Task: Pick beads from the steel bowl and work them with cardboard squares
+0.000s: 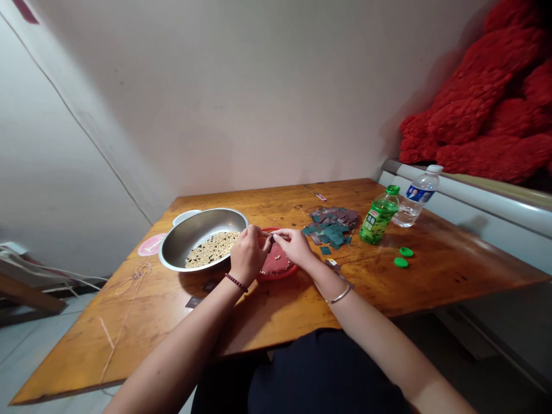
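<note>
The left hand (248, 253) and right hand (293, 246) meet at the fingertips, pinching a dark piece (270, 239), too small to identify, over a round red plastic basket (276, 278). At their nine o'clock stands a wide silvery metal bowl (194, 231) of round cream and black pieces (211, 250); towards three, a pile of flat green and brown squares (334, 227).

Dark piece (271, 238) between fingers (282, 234) too small for certainty, red basket (282, 277) partly hidden.

Green bottle (378, 219) near clear bottle (414, 198), two green caps (401, 263), red heap (478, 103) at right
</note>
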`<state>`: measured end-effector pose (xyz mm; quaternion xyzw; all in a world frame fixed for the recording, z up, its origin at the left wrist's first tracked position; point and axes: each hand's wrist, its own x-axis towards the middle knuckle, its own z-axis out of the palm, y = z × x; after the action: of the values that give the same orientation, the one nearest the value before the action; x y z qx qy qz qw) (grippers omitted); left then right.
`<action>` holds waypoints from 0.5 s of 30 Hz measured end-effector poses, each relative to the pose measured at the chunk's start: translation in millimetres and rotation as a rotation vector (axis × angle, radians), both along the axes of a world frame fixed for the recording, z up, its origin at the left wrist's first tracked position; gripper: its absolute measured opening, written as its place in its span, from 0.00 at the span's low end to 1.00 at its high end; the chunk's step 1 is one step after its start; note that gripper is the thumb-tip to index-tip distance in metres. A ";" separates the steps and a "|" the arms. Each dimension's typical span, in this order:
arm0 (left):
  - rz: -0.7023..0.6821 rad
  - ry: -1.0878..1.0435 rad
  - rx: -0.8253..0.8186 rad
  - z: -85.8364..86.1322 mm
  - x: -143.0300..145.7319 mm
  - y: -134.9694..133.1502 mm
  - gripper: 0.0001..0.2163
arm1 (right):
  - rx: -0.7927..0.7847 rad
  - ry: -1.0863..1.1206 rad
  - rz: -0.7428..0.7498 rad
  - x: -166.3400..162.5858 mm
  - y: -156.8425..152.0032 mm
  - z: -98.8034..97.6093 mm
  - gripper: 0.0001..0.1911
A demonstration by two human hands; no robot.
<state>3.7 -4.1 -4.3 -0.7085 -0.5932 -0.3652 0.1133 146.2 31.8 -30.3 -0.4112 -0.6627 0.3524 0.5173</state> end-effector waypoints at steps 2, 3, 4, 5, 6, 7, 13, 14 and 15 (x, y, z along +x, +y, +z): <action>0.015 -0.002 -0.003 0.2 0.2 -0.1 0.12 | -0.004 0.005 0.001 0.1 0.5 -0.4 0.08; 0.006 -0.001 -0.002 0.3 0.3 -0.2 0.12 | -0.005 0.005 -0.001 0.1 0.6 -0.4 0.08; -0.011 0.000 0.001 0.4 0.6 -0.3 0.11 | -0.005 0.003 -0.005 0.2 0.7 -0.3 0.08; -0.029 0.002 0.003 0.6 0.8 -0.4 0.11 | -0.004 0.000 -0.007 0.3 0.7 -0.2 0.08; -0.042 0.004 0.003 0.8 0.9 -0.6 0.10 | -0.003 -0.002 -0.010 0.4 0.6 -0.1 0.08; -0.044 0.005 0.000 1.1 1.0 -0.7 0.10 | -0.002 -0.002 -0.010 0.4 0.5 0.0 0.08; -0.012 -0.002 -0.013 2.4 1.2 -1.6 0.11 | 0.000 0.003 -0.011 0.2 1.0 -1.8 0.08; -0.025 0.004 -0.008 2.2 1.3 -1.7 0.10 | 0.002 0.002 -0.014 0.3 1.1 -2.0 0.08; -0.031 0.008 -0.002 2.0 1.5 -1.8 0.10 | 0.003 0.001 -0.015 0.3 1.1 -2.1 0.08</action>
<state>5.2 -5.9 -2.3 -0.7193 -0.5820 -0.3633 0.1092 146.5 33.0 -32.4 -0.4150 -0.6599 0.3478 0.5209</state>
